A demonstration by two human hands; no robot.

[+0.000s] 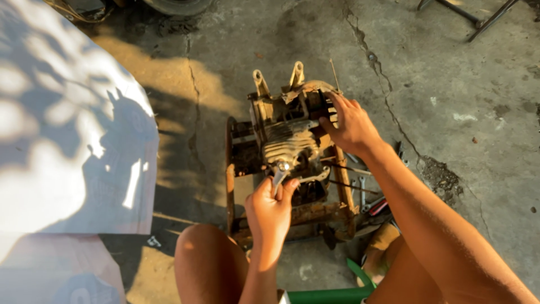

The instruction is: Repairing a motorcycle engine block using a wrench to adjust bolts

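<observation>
Clenched tight, the left hand [270,205] grips a silver metal wrench [279,175] at centre frame, its head on the finned grey engine block [288,141]. Right hand [350,125] presses open-fingered against the engine's upper right side. Engine sits in a rusty metal frame [343,186] on cracked concrete floor [461,112].

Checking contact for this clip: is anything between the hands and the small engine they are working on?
Nothing visible. The left hand holds a wrench whose head sits on the engine at the finned cylinder. The right hand rests directly on the engine's upper right side.
</observation>
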